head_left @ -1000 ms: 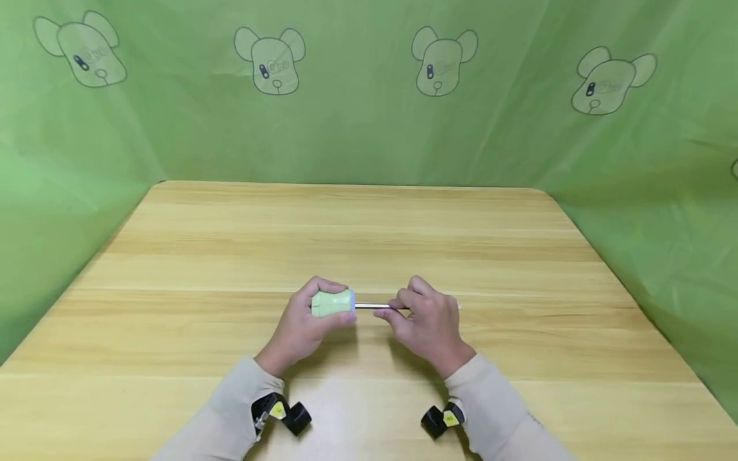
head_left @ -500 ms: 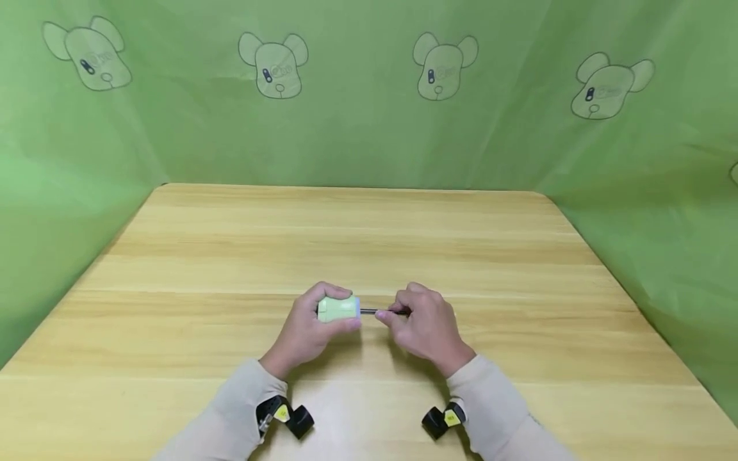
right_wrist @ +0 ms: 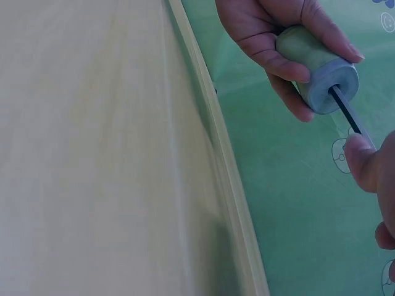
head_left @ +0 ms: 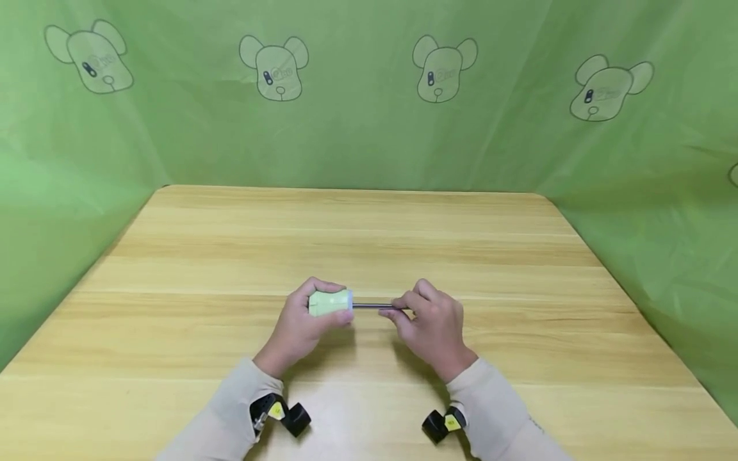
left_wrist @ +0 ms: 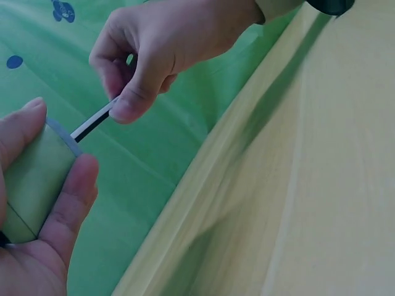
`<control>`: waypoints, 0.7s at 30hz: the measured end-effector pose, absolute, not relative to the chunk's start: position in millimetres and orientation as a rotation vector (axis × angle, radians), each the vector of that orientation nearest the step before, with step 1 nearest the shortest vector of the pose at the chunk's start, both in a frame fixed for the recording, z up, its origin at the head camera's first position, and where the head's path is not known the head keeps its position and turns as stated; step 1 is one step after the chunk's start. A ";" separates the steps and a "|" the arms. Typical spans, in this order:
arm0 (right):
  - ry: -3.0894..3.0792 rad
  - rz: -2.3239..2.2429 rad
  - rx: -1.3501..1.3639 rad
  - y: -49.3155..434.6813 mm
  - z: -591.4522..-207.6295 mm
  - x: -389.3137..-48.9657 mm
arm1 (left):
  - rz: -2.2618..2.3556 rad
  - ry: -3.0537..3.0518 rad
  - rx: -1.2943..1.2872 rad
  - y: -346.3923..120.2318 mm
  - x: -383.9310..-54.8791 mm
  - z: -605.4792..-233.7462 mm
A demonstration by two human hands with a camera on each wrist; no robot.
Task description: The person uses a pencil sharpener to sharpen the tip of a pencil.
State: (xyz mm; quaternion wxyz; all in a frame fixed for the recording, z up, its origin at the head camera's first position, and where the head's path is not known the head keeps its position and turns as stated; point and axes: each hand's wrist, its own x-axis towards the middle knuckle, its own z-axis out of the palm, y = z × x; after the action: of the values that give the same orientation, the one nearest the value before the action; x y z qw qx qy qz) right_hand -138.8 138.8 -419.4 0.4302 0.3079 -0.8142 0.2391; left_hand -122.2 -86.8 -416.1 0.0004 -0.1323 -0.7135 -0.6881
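A screwdriver with a stubby light-green handle (head_left: 328, 303) is held level above the table, its metal shaft (head_left: 369, 306) pointing right. My left hand (head_left: 295, 333) grips the handle, thumb on the near side and fingers on the far side. The right hand (head_left: 434, 323) pinches the shaft between thumb and fingers, which hide its far end. In the right wrist view the shaft (right_wrist: 349, 112) enters a hole in the middle of the blue-grey collar (right_wrist: 327, 89). A bare stretch of shaft (left_wrist: 92, 122) also shows between both hands in the left wrist view.
Below the hands lies a light wood-grain table (head_left: 369, 243) with rounded far corners. Green sheeting (head_left: 357, 141) with printed bear heads surrounds its back and sides. Black wrist cameras hang by the left sleeve (head_left: 239, 400) and the right sleeve (head_left: 492, 400).
The hands came closer together half a second ago, leaving little shaft between them. Now they are farther apart again, with more shaft showing. Both keep their hold on the screwdriver.
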 end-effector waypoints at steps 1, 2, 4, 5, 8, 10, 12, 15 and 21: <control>-2.006 0.588 0.787 139.3 -418.8 -139.0 | -2.168 -2.239 -0.426 -87.2 -122.4 -416.3; -1.989 0.590 0.807 139.8 -418.1 -139.1 | -2.172 -2.238 -0.433 -87.3 -122.4 -416.2; -1.974 0.592 0.844 140.8 -417.2 -139.7 | -2.177 -2.233 -0.440 -87.2 -122.5 -416.7; -1.978 0.597 0.857 141.2 -416.9 -139.7 | -2.174 -2.234 -0.442 -87.1 -122.4 -416.8; -2.006 0.625 0.871 142.0 -417.0 -138.8 | -2.147 -2.251 -0.445 -87.2 -121.8 -416.6; -2.058 0.649 0.867 142.5 -416.8 -137.4 | -2.123 -2.269 -0.458 -87.2 -121.5 -416.8; -2.146 0.693 0.856 142.9 -416.1 -135.2 | -2.108 -2.279 -0.477 -87.6 -121.2 -417.3; -2.330 0.802 0.835 143.4 -412.6 -131.8 | -2.085 -2.284 -0.527 -87.9 -121.6 -419.1; -2.640 1.087 0.755 143.5 -405.0 -129.1 | -2.047 -2.276 -0.619 -87.9 -121.6 -422.7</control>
State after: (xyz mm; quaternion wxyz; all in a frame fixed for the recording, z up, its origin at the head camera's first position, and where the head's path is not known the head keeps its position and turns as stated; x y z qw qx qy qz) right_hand -129.1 143.5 -405.0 0.0941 0.2546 -0.8900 0.3663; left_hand -121.6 -87.9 -422.7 0.0094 -0.1983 -0.7288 -0.6553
